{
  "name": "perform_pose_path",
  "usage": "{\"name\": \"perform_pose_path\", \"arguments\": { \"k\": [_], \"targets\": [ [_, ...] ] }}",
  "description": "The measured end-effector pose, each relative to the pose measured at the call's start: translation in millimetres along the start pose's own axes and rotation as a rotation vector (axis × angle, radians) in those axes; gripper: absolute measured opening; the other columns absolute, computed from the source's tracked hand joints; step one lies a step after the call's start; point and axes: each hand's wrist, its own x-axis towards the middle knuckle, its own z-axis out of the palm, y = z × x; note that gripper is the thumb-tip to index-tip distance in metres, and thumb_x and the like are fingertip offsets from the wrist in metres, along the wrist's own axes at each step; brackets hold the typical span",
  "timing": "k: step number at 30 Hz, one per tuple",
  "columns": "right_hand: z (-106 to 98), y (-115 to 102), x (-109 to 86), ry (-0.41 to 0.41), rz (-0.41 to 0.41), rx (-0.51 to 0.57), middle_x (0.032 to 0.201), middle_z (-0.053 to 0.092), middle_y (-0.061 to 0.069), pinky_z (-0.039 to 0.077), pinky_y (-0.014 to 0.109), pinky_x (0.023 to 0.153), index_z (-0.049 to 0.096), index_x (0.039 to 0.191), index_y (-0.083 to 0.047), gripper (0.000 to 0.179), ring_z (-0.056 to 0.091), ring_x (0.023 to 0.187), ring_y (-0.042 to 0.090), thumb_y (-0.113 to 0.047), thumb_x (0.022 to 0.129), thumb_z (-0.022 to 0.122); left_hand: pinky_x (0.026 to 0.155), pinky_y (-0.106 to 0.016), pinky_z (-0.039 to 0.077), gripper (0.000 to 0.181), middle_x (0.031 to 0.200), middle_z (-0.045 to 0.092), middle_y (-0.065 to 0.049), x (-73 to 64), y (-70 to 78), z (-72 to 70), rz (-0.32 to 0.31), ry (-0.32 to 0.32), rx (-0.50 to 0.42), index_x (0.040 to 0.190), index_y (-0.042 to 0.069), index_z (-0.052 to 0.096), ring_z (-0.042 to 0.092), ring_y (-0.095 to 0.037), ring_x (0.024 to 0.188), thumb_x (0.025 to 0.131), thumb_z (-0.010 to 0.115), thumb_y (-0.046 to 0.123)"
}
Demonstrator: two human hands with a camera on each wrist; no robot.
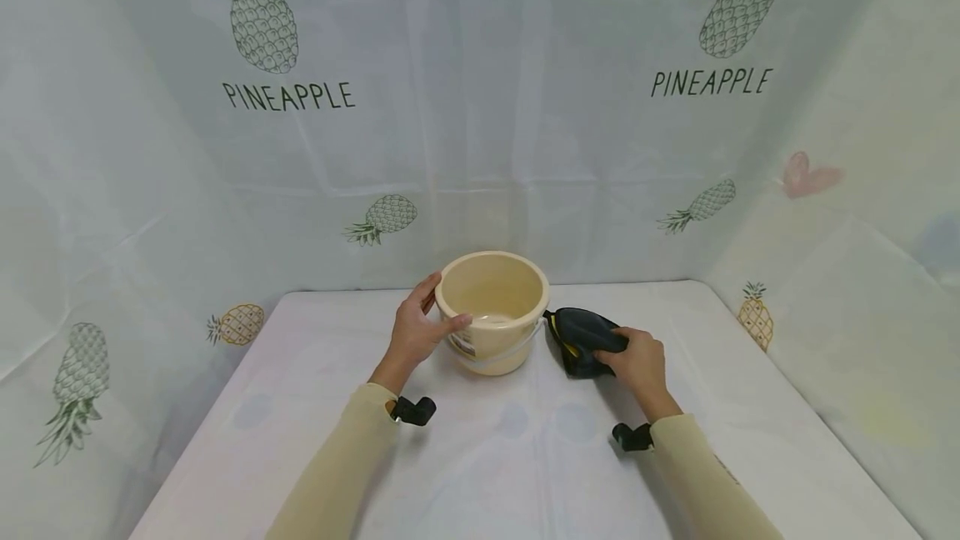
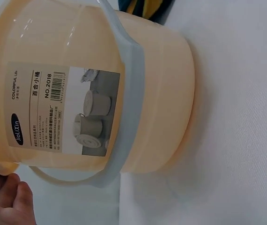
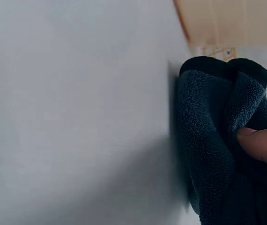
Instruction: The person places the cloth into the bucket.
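A cream plastic bucket (image 1: pixel 492 340) stands upright on the table, its pale handle hanging down across the front. At its left side my left hand (image 1: pixel 422 325) holds the rim, thumb over the near edge. The left wrist view shows a printed label (image 2: pixel 63 110) on the bucket (image 2: pixel 168 93) and fingertips (image 2: pixel 21 197) at its rim. Just right of the bucket, my right hand (image 1: pixel 637 361) pinches a folded dark towel (image 1: pixel 581 340) with a yellow stripe. Up close, the towel (image 3: pixel 208 136) has a fuzzy terry texture, and the right thumb (image 3: pixel 264 145) presses into a fold.
A white cloth covers the table (image 1: pixel 525 465). Pale sheeting with pineapple prints (image 1: pixel 264 27) hangs behind and at both sides. Each wrist carries a small black camera mount, like the left one (image 1: pixel 416 411).
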Motion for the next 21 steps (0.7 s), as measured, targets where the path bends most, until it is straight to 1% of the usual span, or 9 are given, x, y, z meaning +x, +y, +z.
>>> {"name": "perform_pose_path", "arguments": {
  "k": [2,6,10,15,17,21],
  "targets": [
    [-3.0,-0.2,0.4,0.01,-0.007,0.005,0.129,0.065,0.036,0.055,0.063,0.099,0.068,0.13,0.01,0.056,0.062,0.117,0.053,-0.017,0.085,0.088,0.127,-0.036,0.032,0.1,0.169,0.033,-0.01,0.2,-0.4,0.4,-0.001,0.002,0.004,0.163,0.004,0.036,0.035,-0.027,0.155,0.083,0.093,0.024],
    [-11.2,-4.4,2.1,0.031,-0.018,0.021,0.13,0.064,0.036,0.055,0.063,0.1,0.067,0.131,0.01,0.057,0.061,0.119,0.054,-0.018,0.085,0.087,0.127,-0.037,0.032,0.101,0.169,0.033,-0.012,-0.1,0.0,0.4,0.006,0.006,-0.004,0.163,0.003,0.036,0.035,-0.029,0.154,0.083,0.093,0.024],
    [-21.2,-10.6,3.8,0.064,-0.026,0.037,0.131,0.064,0.037,0.054,0.065,0.101,0.067,0.131,0.01,0.056,0.06,0.12,0.055,-0.017,0.086,0.087,0.127,-0.037,0.033,0.099,0.169,0.034,-0.012,0.1,-0.4,0.5,0.009,0.015,-0.02,0.163,0.003,0.037,0.036,-0.029,0.154,0.082,0.093,0.021],
    [-30.4,-17.9,6.7,0.094,-0.022,0.037,0.131,0.064,0.036,0.055,0.064,0.1,0.067,0.132,0.009,0.056,0.061,0.12,0.054,-0.017,0.087,0.086,0.127,-0.04,0.032,0.097,0.169,0.032,-0.015,-0.1,-0.7,1.0,0.015,0.016,-0.034,0.162,0.002,0.036,0.036,-0.033,0.154,0.084,0.091,0.016],
    [-33.2,-20.7,7.9,0.103,-0.021,0.04,0.13,0.065,0.035,0.055,0.064,0.1,0.067,0.132,0.008,0.056,0.061,0.119,0.053,-0.018,0.087,0.086,0.128,-0.041,0.031,0.097,0.169,0.031,-0.017,-0.3,0.0,1.5,0.01,0.012,-0.036,0.163,0.0,0.034,0.034,-0.034,0.154,0.085,0.09,0.014],
    [-39.5,-26.6,9.4,0.12,-0.032,0.055,0.13,0.065,0.034,0.056,0.063,0.098,0.068,0.132,0.008,0.055,0.062,0.118,0.052,-0.018,0.087,0.086,0.129,-0.042,0.027,0.098,0.17,0.026,-0.02,0.7,0.4,2.7,-0.021,-0.002,-0.029,0.163,-0.003,0.029,0.029,-0.036,0.156,0.086,0.088,0.009]
  ]
}}
